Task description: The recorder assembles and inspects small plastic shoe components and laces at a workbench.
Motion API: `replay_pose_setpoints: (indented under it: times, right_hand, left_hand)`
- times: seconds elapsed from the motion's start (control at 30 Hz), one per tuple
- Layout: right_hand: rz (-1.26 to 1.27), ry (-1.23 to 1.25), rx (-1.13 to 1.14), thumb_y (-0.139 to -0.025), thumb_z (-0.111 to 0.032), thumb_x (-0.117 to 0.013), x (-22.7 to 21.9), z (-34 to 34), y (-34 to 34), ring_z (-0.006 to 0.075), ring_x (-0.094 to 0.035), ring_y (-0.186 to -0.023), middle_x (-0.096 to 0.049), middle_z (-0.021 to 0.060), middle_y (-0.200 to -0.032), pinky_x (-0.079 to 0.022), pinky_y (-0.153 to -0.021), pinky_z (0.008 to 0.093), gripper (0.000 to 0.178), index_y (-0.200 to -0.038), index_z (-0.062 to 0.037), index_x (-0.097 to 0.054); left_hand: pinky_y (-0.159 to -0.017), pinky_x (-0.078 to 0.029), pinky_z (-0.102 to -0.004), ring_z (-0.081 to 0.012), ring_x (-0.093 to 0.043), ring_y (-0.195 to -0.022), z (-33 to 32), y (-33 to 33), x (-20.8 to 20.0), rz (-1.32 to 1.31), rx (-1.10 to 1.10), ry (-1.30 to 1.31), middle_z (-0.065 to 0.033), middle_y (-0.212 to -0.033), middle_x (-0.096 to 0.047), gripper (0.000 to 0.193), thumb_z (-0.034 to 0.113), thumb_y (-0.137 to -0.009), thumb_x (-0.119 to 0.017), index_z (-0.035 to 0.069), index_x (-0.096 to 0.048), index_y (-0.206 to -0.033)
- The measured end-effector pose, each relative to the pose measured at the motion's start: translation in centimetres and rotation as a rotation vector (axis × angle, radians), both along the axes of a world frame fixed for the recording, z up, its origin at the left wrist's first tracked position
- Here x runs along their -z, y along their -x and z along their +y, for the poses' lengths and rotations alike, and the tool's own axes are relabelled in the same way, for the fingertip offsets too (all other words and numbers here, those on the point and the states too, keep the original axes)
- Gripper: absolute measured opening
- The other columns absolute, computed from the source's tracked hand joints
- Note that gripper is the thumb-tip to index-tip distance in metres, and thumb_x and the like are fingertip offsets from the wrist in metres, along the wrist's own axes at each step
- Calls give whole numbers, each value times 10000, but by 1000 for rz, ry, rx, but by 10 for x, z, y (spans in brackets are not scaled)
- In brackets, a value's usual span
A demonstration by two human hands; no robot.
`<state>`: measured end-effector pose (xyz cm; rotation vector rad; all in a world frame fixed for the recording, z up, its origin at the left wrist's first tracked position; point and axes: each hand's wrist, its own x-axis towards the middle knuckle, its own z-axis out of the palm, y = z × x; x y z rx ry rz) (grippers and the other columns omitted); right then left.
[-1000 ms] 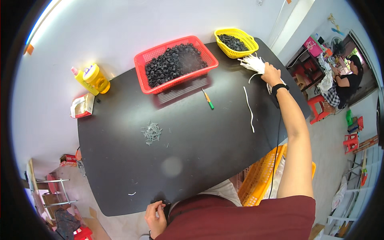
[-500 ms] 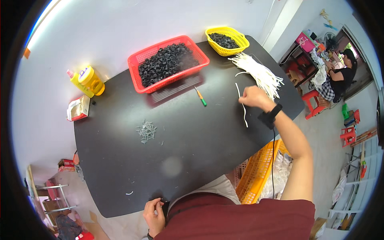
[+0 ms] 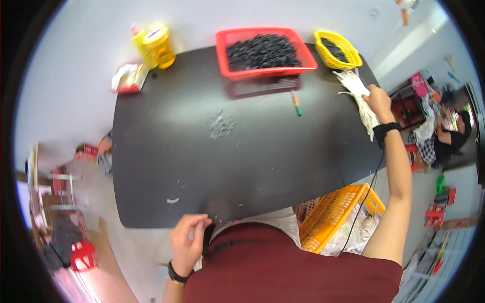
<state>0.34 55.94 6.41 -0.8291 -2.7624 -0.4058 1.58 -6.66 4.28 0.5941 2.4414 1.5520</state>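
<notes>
Right hand: my right hand (image 3: 379,102) is on the right edge of the bundle of white strips (image 3: 359,101), fingers bent; because of blur I cannot tell if it is grasping them.
Right wrist: I wear a black band (image 3: 387,132), and a dark cable (image 3: 371,186) runs down near it.
Left hand: my left hand (image 3: 186,240) is at the near edge of the table (image 3: 288,151), fingers curled toward the thumb; I cannot tell if something is pinched there.
White strips: the bundle lies at the right side of the table, its far end near the yellow basket (image 3: 352,55), with one strip end sticking out to the left.
Yellow basket: it contains black parts (image 3: 332,49).
Small tool: it lies left of the strips, with a green end (image 3: 297,105).
Red basket: the red basket (image 3: 273,74) stands at the far edge, with many black pieces (image 3: 265,50) inside.
Grey pieces: a loose pile (image 3: 221,125) is around the middle of the table.
Far left corner: a yellow bottle (image 3: 144,48), a yellow jar (image 3: 160,48) and a red-and-white box (image 3: 130,79) are close together.
Beside the table: below my right arm is an orange crate (image 3: 326,222).
Farther right: another person (image 3: 451,140) sits.
</notes>
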Motion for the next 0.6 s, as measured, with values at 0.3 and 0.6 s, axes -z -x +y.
replay_pose_setpoints:
  times: [0.3, 0.6]
  right_hand:
    - [-32, 390, -391, -848, -208, -674, 22, -122, 59, 304, -652, -889, -691, 120, -954, -511, -799, 390, 284, -1072, -35, -652]
    - [270, 27, -764, -817, -182, -687, 35, -138, 134, 288, -563, -1090, -635, 90, -1138, -454, -934, 411, 322, -1117, -74, -647]
  left_hand:
    - [-757, -562, -463, -354, -661, -861, 20, 15, -103, -17, 619, -701, -184, -908, -654, 202, 48, -928, -537, 107, -585, -1115]
    - [-733, -537, -394, -309, -603, -851, 38, -13, -96, 155, 694, -1180, -235, -1035, -626, 329, -38, -888, -482, 156, -733, -979]
